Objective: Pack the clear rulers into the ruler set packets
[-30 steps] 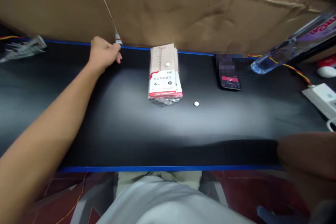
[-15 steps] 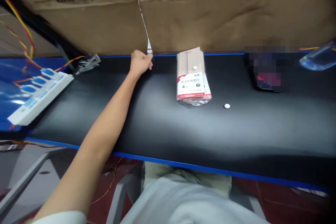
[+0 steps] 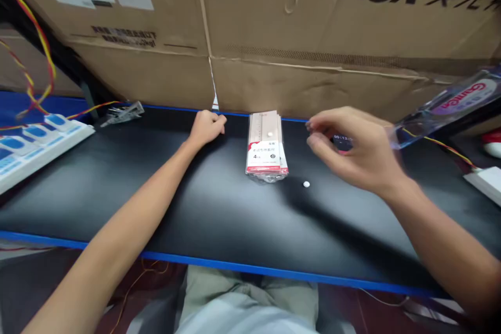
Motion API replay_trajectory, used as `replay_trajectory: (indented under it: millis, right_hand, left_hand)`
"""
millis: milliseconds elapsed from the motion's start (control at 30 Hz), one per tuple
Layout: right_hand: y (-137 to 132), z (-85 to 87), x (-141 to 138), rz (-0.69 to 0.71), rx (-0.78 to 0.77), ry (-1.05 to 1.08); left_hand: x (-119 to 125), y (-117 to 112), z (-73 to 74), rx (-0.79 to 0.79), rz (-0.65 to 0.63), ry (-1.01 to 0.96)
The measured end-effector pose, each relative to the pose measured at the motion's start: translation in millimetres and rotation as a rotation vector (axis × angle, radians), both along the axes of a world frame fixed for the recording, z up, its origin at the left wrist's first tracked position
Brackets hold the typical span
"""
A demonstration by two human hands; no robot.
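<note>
Watching your right hand [image 3: 352, 148] hover over the desk [image 3: 156, 209] now: fingers curled in, thumb and fingertips [image 3: 311, 133] pinched close, nothing showing between them! Just left of those fingertips, the ruler pack [image 3: 266, 154] lies flat at the desk's far edge, wrapped in clear plastic, its red-and-white label marked 4. You have a white disc [image 3: 306, 184] sitting on the bare black surface just off the pack's near right corner, and a 2nd disc [image 3: 270, 134] resting on top of the pack. Your left hand [image 3: 207, 128] is a closed, loose fist, gripping nothing visible, resting on the desk just left of the pack. Behind your right hand, a phone [image 3: 342, 142] is partly hidden. Out on your left sits a power strip [image 3: 39, 151], on your right a clear packet [image 3: 450, 107], and cardboard boxes [image 3: 293, 10] stand along the back!
</note>
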State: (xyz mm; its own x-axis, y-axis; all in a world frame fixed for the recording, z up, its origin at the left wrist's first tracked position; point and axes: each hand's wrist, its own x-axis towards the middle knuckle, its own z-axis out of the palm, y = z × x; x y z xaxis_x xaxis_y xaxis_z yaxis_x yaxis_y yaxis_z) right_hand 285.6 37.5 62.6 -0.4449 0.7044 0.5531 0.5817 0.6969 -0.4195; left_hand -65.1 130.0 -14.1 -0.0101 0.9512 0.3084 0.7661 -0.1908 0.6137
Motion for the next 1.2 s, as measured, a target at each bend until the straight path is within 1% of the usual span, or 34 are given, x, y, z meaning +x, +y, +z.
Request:
replay_trajectory:
  millis: [67, 133, 167, 233, 300, 400, 500, 567, 633, 700, 767, 867, 933, 1000, 1100, 1200]
  right_hand:
    - [7.2, -25.7, -8.7, 0.047, -0.117, -0.077]
    - [11.4, -51.8, -16.1, 0.031, -0.254, -0.095]
    - [12.3, -61.4, -19.3, 0.020, -0.290, -0.091]
    - [12.3, -71.5, -25.2, -0.041, -0.323, -0.024]
    - [11.3, -72.0, -30.7, -0.063, -0.346, 0.030]
    - [10.6, -68.3, -37.6, -0.039, -0.361, 0.051]
    - [12.6, -67.0, -43.0, -0.066, -0.376, 0.060]
    - [14.9, -66.4, -47.7, -0.114, -0.380, 0.064]
    - [17.0, -65.2, -53.8, -0.167, -0.372, 0.069]
    - [17.6, -64.1, -59.5, -0.203, -0.389, 0.095]
    - [16.2, -63.3, -62.6, -0.222, -0.425, 0.154]
    - [10.6, -62.5, -60.0, -0.233, -0.459, 0.275]
    - [6.6, -62.2, -55.2, -0.220, -0.449, 0.334]
    - [4.5, -62.8, -50.9, -0.208, -0.400, 0.353]
    - [6.8, -67.9, -49.2, -0.192, -0.364, 0.350]
    - [14.1, -76.3, -53.4, -0.175, -0.398, 0.364]
  left_hand:
    - [15.3, -13.7, 1.3, 0.002, -0.091, 0.016]
    - [31.8, -27.0, 1.7, 0.004, -0.143, 0.016]
    - [39.5, -33.2, 1.8, -0.010, -0.171, 0.007]
    - [52.8, -44.3, 1.6, -0.044, -0.201, -0.032]
    - [62.6, -53.6, 0.3, -0.075, -0.184, -0.099]
    - [71.7, -62.8, -3.7, -0.129, -0.111, -0.249]
    - [76.4, -66.1, -5.5, -0.190, -0.047, -0.462]
    - [78.9, -67.3, -2.5, -0.237, -0.036, -0.622]
    - [81.8, -70.6, 4.0, -0.294, -0.064, -0.765]
    - [85.6, -77.2, 12.2, -0.365, -0.122, -0.862]
    - [89.9, -86.4, 20.3, -0.444, -0.191, -0.946]
    - [95.8, -99.7, 29.1, -0.538, -0.297, -1.073]
    - [98.6, -104.8, 31.9, -0.575, -0.362, -1.080]
    - [99.8, -105.7, 32.0, -0.591, -0.383, -1.016]
    - [97.6, -101.1, 27.9, -0.564, -0.354, -0.919]
    - [92.2, -94.9, 22.6, -0.461, -0.326, -0.792]
